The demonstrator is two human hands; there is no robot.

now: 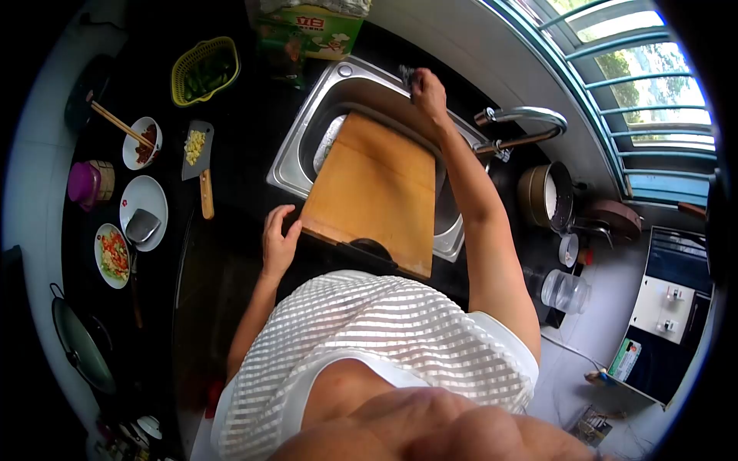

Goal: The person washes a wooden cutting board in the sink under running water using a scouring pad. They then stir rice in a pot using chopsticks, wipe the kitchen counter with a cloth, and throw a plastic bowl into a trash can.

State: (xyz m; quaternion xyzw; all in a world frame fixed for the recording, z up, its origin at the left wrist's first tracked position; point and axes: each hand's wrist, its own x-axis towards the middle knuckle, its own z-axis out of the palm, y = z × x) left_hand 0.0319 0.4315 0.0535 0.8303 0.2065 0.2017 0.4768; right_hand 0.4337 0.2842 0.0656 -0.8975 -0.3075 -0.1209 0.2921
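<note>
A wooden cutting board [373,188] lies tilted across the steel sink [288,157], its near edge with a dark handle slot close to my body. My left hand [279,244] is at the board's left near corner, fingers apart, the thumb against or just beside the edge. Beyond the board, at the sink's far rim, my right hand [429,96] is closed on a dark, shiny wad that looks like a steel wool scrubber [407,75]. The fingers partly hide it.
A faucet [530,115] arches right of the sink. Left stand a cleaver [197,154] with chopped pale pieces, a bowl with chopsticks [142,144], a plate with a spatula [150,196], chopped vegetables [113,256], and a yellow basket [184,84]. Pots [546,196] sit right.
</note>
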